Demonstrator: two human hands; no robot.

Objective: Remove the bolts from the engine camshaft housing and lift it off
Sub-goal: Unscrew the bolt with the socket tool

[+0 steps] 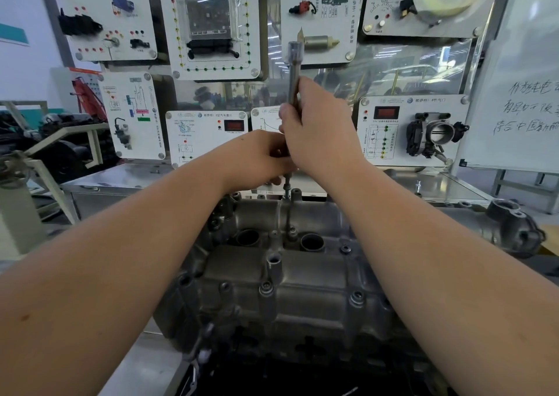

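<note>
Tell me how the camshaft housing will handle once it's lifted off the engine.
The camshaft housing looks like thick cast metal, so probably rigid and heavy for its size. Its dull sheen may mean an oily film, so possibly slippery. Bolts remain seated, so it likely won't budge yet.

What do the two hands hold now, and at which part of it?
Both hold one long socket wrench: the right hand grips its upper shaft, the left hand pinches it lower, above the camshaft housing.
</note>
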